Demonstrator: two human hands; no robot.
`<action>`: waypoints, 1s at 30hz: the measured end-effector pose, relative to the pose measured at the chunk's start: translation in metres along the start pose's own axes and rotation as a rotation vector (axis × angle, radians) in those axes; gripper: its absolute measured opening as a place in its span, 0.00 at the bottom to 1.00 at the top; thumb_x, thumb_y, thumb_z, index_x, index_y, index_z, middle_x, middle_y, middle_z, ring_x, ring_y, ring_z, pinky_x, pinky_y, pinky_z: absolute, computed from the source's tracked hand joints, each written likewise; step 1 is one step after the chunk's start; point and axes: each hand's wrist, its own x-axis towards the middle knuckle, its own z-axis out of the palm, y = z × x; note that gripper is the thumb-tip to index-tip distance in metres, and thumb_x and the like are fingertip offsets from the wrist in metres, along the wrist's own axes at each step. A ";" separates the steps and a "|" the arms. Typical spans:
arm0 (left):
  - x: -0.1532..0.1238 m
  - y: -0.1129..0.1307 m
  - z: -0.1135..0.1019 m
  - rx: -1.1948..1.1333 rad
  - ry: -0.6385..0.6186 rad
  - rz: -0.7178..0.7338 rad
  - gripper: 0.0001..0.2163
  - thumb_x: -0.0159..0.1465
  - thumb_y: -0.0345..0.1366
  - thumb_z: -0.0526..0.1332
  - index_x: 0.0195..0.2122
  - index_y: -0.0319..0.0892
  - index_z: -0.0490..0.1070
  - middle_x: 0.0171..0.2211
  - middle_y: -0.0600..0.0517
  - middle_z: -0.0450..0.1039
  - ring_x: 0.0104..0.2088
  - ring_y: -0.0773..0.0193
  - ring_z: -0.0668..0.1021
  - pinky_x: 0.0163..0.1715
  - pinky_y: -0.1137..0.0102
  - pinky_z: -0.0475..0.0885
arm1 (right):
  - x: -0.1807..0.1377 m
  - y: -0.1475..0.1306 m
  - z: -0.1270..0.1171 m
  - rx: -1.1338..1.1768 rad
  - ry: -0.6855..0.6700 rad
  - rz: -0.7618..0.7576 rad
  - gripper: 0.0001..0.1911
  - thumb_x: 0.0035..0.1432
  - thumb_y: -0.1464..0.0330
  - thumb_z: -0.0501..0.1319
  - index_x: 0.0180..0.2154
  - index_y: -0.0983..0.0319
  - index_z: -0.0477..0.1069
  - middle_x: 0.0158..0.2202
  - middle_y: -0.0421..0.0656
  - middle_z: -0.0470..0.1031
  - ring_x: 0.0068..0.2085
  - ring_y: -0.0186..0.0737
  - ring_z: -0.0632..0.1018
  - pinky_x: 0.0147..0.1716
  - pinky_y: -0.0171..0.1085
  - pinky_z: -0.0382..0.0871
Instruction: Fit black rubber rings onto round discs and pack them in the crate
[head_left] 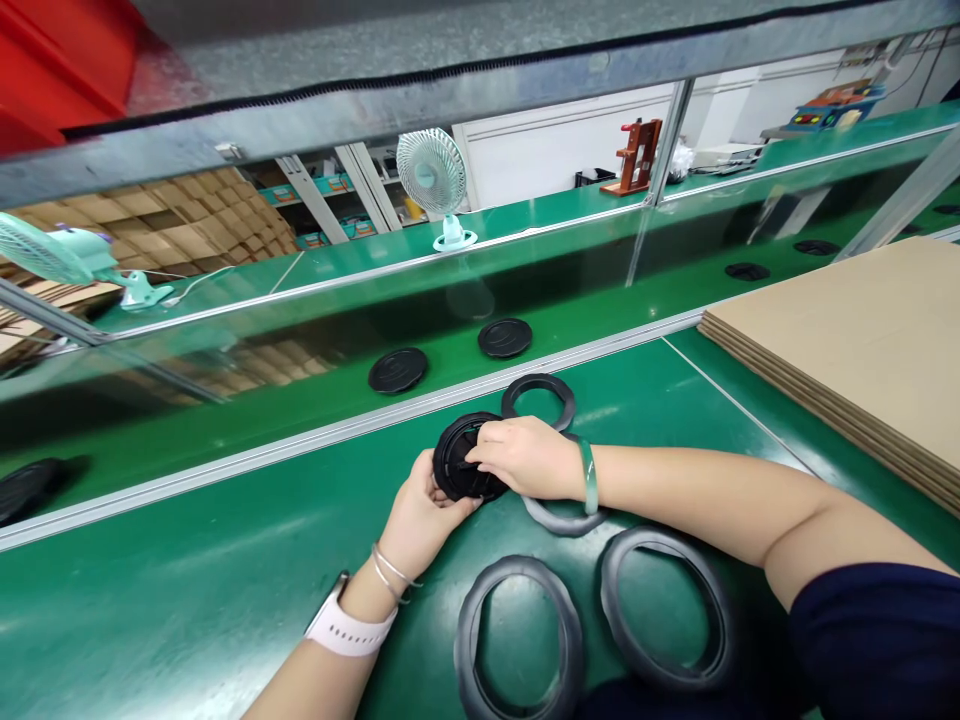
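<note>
A round black plastic part point(450, 455) with a raised rim and ribs inside is held tilted above the green bench. My left hand point(420, 508) grips its lower left edge, thumb in front and fingers behind. Over the part's inner face, my right hand point(531, 457) has its fingers closed on the middle; the fingertips partly hide what they pinch. Just behind lies a black ring point(517, 388). Partly covered by my right wrist is a grey ring point(566, 522). Closer to me rest two larger grey rings, one on the left point(468, 640) and one on the right point(613, 590).
Beyond a metal rail, black discs point(398, 370) lie spaced along a green conveyor belt point(300, 400). Stacked cardboard sheets point(847, 330) stand at right. A metal shelf point(525, 95) with a red bin point(64, 65) hangs overhead. Mint fans point(433, 172) stand behind.
</note>
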 end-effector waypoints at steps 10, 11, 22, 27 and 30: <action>-0.001 0.003 0.004 -0.025 0.015 -0.037 0.27 0.48 0.35 0.73 0.46 0.44 0.61 0.34 0.55 0.77 0.36 0.58 0.82 0.39 0.64 0.79 | 0.002 -0.008 0.007 -0.104 -0.025 0.044 0.18 0.65 0.73 0.58 0.55 0.72 0.68 0.41 0.53 0.71 0.38 0.47 0.73 0.35 0.43 0.71; -0.001 0.004 0.004 -0.019 0.027 -0.033 0.27 0.48 0.35 0.73 0.45 0.44 0.61 0.34 0.56 0.77 0.36 0.59 0.82 0.38 0.65 0.79 | 0.002 -0.008 0.006 -0.094 -0.010 0.035 0.16 0.65 0.73 0.58 0.53 0.72 0.69 0.40 0.52 0.70 0.39 0.47 0.73 0.35 0.43 0.71; -0.006 0.003 0.008 -0.220 0.069 0.025 0.34 0.46 0.34 0.74 0.51 0.44 0.59 0.50 0.46 0.75 0.50 0.51 0.79 0.50 0.57 0.77 | 0.007 0.005 0.002 0.633 0.414 0.439 0.10 0.63 0.72 0.61 0.47 0.63 0.70 0.45 0.46 0.71 0.48 0.44 0.72 0.52 0.46 0.66; -0.013 0.002 0.013 -0.243 0.002 0.024 0.45 0.45 0.35 0.76 0.59 0.46 0.49 0.59 0.39 0.66 0.56 0.46 0.75 0.51 0.54 0.75 | 0.011 0.005 0.007 0.752 0.399 0.541 0.09 0.55 0.76 0.67 0.34 0.63 0.68 0.37 0.40 0.69 0.42 0.40 0.71 0.46 0.41 0.66; -0.016 0.004 0.012 -0.210 -0.023 0.074 0.41 0.49 0.40 0.74 0.59 0.44 0.51 0.58 0.39 0.67 0.56 0.45 0.75 0.51 0.55 0.75 | 0.012 0.003 0.006 0.740 0.405 0.585 0.12 0.53 0.78 0.68 0.31 0.63 0.65 0.35 0.39 0.68 0.40 0.39 0.71 0.43 0.39 0.65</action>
